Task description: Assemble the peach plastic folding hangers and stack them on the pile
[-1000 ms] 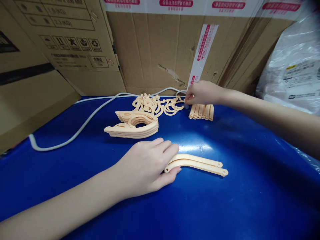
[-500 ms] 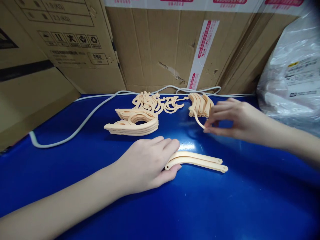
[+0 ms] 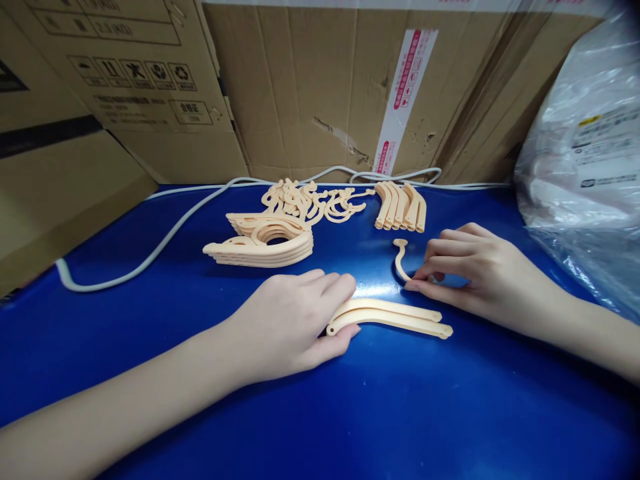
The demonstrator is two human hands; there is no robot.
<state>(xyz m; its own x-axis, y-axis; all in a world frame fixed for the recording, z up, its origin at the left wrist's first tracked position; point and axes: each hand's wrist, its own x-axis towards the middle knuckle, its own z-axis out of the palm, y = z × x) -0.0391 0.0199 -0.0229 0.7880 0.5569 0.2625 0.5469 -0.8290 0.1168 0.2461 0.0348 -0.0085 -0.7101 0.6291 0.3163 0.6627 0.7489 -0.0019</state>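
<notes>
My left hand is closed around the left end of a pair of long, gently curved beige plastic arms, fingers above and thumb below. The arms' right ends stick out past my fingers. Between thumb and fingertips, my right hand pinches a thin curved beige hook, with its flared end pointing away from me. Behind the hook lies a row of short-looking curved beige arms. A stack of beige pieces with round openings sits beyond my left hand.
A loose heap of beige hooks lies at the back of the blue table. A white cable runs along the left and back. Cardboard boxes stand behind, and a plastic-wrapped bundle is at right.
My right hand has drawn the hook toward me, away from the row of curved arms. My left hand keeps its grip on the pair of arms.
</notes>
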